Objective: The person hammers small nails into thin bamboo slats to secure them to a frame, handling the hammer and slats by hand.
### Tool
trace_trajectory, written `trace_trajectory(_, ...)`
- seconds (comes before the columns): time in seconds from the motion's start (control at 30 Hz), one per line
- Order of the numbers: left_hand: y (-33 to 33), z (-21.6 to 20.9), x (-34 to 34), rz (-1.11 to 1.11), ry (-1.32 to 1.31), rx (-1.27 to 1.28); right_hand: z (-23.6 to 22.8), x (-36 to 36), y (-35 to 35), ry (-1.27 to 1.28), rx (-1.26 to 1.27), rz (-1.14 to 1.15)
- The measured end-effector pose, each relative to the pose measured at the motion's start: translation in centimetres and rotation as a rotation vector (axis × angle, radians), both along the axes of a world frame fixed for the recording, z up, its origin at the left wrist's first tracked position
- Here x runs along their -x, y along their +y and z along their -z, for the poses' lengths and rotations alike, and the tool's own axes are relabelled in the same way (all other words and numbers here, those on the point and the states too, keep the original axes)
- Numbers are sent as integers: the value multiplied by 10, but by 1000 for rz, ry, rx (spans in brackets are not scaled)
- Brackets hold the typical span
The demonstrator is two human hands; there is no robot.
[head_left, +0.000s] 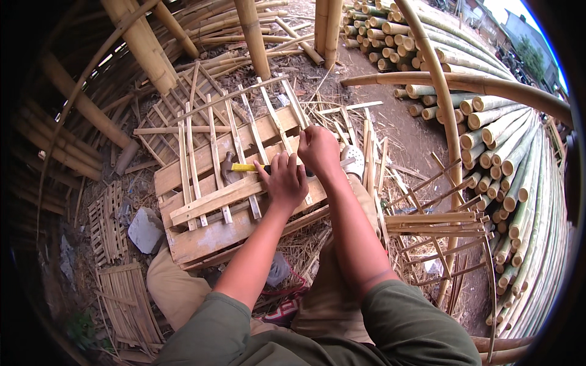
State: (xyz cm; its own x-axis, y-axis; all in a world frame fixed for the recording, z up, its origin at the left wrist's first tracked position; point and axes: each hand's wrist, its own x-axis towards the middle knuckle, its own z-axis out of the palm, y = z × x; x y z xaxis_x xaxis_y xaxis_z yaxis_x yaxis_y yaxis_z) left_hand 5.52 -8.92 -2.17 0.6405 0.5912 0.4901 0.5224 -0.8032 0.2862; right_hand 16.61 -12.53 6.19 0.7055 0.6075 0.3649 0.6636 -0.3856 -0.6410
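A claw hammer (244, 167) with a yellow and black handle lies sideways over a frame of thin bamboo slats (255, 131). My left hand (285, 180) is closed over the handle, its fingers bent around the dark grip. Just right of it and slightly farther away, my right hand (319, 148) is closed near the slat ends; anything between its fingers is hidden. Under the frame is a low bench of wooden planks (183, 247). A wider wooden strip (213, 200) crosses the near part of the slats.
Cut bamboo poles (506, 158) are stacked at the right. Upright bamboo posts (251, 36) stand beyond the bench. More slat frames (125, 299) lie at the left near a grey stone block (146, 230). A slatted bamboo rack (439, 226) stands to my right, amid scattered offcuts.
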Motion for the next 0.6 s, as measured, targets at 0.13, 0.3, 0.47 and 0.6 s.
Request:
trace_trajectory(0.13, -10, -4, 0, 3, 7, -25, 0, -1, -5, 44, -46, 30)
trace_trajectory(0.3, -8, -3, -4, -31, -7, -109, -5, -9, -22, 201, -137, 9)
trace_trajectory(0.47, -10, -6, -6, -66, 57, -46, -10, -73, -71, 384, -263, 41)
trace_trajectory(0.6, -12, -13, -4, -75, 162, 53, 30, -129, -128, 561, -210, 201)
